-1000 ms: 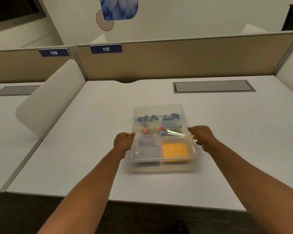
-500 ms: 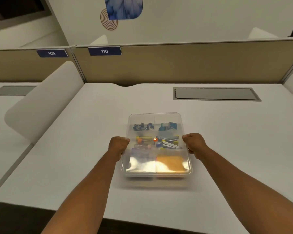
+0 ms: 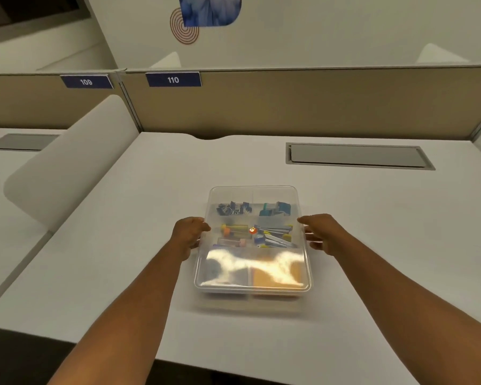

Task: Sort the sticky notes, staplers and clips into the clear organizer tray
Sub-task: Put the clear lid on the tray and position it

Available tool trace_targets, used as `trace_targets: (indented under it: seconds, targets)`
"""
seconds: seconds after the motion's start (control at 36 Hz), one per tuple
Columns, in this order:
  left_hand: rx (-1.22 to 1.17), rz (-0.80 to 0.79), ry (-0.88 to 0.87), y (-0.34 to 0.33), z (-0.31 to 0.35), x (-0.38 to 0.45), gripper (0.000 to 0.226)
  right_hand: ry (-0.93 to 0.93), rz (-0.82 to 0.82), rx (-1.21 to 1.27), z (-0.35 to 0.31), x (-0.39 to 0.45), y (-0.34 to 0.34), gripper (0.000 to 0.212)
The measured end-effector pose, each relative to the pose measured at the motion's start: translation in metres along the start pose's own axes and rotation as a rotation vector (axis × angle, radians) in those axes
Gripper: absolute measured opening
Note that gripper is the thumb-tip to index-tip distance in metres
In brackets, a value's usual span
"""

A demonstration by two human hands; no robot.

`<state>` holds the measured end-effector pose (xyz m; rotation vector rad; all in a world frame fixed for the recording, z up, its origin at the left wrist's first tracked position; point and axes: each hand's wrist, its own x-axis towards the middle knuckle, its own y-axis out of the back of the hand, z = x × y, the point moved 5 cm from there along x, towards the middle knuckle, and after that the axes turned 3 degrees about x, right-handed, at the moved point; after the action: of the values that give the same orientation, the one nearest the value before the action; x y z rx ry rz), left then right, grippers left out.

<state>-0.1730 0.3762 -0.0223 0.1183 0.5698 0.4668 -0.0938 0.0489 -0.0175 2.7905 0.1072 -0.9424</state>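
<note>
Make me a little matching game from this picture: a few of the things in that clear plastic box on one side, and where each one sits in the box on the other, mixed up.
Things:
1. dark blue metal binder clips
2. teal and blue plastic clips
3. orange square sticky-note pad
4. silver staplers with blue and yellow ends

Places in the clear plastic organizer tray:
A. near right compartment
B. far left compartment
C. middle right compartment
D. far right compartment

Pairs: 1-B, 2-D, 3-A, 4-C
</note>
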Motion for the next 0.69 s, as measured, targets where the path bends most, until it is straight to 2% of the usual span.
trace_targets:
  seconds: [0.08, 0.19, 0.33, 0.42, 0.53, 0.69]
  targets:
    - [0.029, -0.004, -0.035, -0.006, 0.008, 0.008, 0.016, 0.051, 0.045, 0.0, -0.01, 0.008, -0.001, 0.029]
    - [0.097, 0.058, -0.084, -0.013, 0.021, 0.027, 0.014, 0.136, 0.123, -0.053, -0.026, 0.018, -0.003, 0.023]
    - [0.173, 0.102, -0.104, -0.017, 0.035, 0.055, 0.046, 0.222, 0.186, -0.156, -0.048, 0.032, -0.008, 0.036]
    - [0.192, 0.124, -0.141, -0.022, 0.05, 0.064, 0.043, 0.243, 0.2, -0.159, -0.058, 0.042, -0.013, 0.038]
    - [0.224, 0.12, -0.194, -0.028, 0.064, 0.081, 0.035, 0.243, 0.254, -0.16, -0.068, 0.058, -0.017, 0.028]
    - [0.311, 0.111, -0.219, -0.033, 0.069, 0.108, 0.031, 0.186, 0.336, -0.208, -0.072, 0.082, -0.019, 0.035]
